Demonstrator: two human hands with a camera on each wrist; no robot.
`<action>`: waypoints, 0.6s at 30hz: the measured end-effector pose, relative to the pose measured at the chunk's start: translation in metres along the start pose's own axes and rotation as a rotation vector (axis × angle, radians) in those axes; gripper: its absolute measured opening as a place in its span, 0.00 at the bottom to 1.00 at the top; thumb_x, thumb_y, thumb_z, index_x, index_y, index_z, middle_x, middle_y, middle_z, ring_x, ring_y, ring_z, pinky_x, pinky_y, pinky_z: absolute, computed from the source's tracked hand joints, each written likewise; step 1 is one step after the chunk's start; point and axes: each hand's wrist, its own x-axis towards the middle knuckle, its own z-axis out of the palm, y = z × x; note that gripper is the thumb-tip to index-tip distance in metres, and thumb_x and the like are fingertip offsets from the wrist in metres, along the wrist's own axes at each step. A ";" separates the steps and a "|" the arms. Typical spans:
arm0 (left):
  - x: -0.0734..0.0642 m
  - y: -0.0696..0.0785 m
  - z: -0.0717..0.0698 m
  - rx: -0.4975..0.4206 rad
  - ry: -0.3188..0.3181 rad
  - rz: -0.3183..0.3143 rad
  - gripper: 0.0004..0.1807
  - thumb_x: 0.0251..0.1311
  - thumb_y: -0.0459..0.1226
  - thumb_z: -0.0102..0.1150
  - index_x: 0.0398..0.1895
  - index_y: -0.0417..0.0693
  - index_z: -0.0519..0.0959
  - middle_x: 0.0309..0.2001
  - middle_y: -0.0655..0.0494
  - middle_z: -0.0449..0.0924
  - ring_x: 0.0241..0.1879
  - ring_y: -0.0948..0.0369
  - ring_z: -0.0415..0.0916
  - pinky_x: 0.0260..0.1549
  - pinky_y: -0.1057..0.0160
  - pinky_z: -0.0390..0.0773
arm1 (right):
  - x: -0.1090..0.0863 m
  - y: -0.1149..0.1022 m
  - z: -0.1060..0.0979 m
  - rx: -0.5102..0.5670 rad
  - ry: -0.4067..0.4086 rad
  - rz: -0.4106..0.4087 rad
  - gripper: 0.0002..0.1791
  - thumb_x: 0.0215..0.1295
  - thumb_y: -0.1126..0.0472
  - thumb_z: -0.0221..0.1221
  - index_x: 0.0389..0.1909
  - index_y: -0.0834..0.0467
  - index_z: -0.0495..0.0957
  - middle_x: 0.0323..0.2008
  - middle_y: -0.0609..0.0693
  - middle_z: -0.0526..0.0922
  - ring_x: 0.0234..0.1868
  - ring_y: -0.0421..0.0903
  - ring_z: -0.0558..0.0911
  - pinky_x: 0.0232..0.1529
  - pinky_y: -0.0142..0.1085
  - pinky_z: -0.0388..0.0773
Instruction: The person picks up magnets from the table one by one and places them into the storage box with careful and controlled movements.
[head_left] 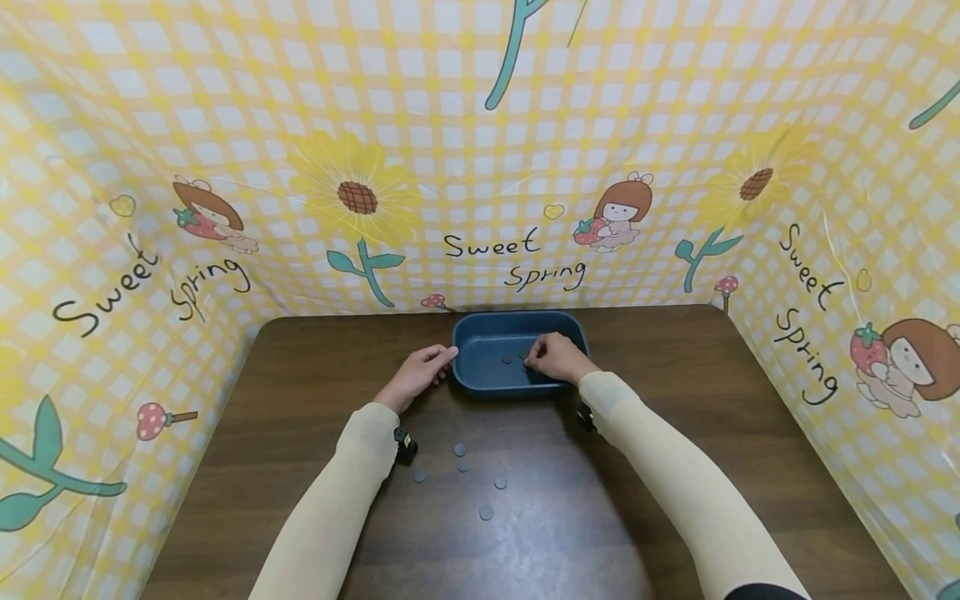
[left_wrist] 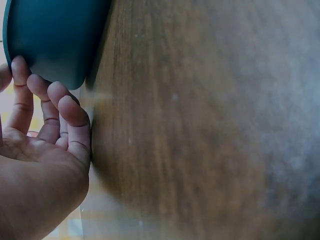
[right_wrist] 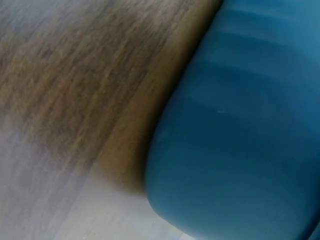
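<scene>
Pinching blue tray [head_left: 483, 371] rim, left hand [head_left: 417, 375]; right hand [head_left: 557, 357] arched over it, fingers bunched, grip unclear.

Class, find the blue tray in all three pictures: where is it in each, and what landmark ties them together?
Head: the blue tray is just below and right of centre.
Left wrist: the tray is in the upper-left corner.
Right wrist: the tray fills most of the right side.
Shared landmark: the brown table.

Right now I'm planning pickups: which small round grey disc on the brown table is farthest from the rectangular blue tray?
The round grey disc lowest in the head view; the other four lie nearer the tray.
</scene>
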 end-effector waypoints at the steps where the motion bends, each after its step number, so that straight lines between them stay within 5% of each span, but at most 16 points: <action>1: 0.000 0.000 0.000 0.001 -0.001 -0.001 0.23 0.79 0.58 0.57 0.38 0.48 0.81 0.44 0.41 0.77 0.40 0.52 0.73 0.41 0.58 0.74 | -0.001 0.000 0.000 0.001 0.005 -0.007 0.07 0.75 0.59 0.66 0.36 0.57 0.83 0.43 0.51 0.88 0.39 0.48 0.81 0.46 0.44 0.78; 9: -0.001 0.002 0.000 0.005 0.005 0.000 0.24 0.79 0.57 0.57 0.39 0.46 0.81 0.44 0.40 0.76 0.39 0.52 0.73 0.41 0.59 0.74 | -0.003 -0.001 -0.001 0.025 0.063 -0.075 0.09 0.77 0.57 0.65 0.37 0.56 0.80 0.36 0.51 0.83 0.37 0.49 0.80 0.45 0.45 0.77; 18: -0.002 0.002 0.001 0.006 0.012 -0.004 0.22 0.79 0.56 0.57 0.38 0.48 0.81 0.43 0.40 0.77 0.39 0.53 0.73 0.40 0.59 0.75 | -0.010 -0.006 0.001 0.005 0.103 -0.147 0.06 0.78 0.56 0.65 0.42 0.53 0.80 0.40 0.49 0.83 0.39 0.46 0.81 0.46 0.45 0.80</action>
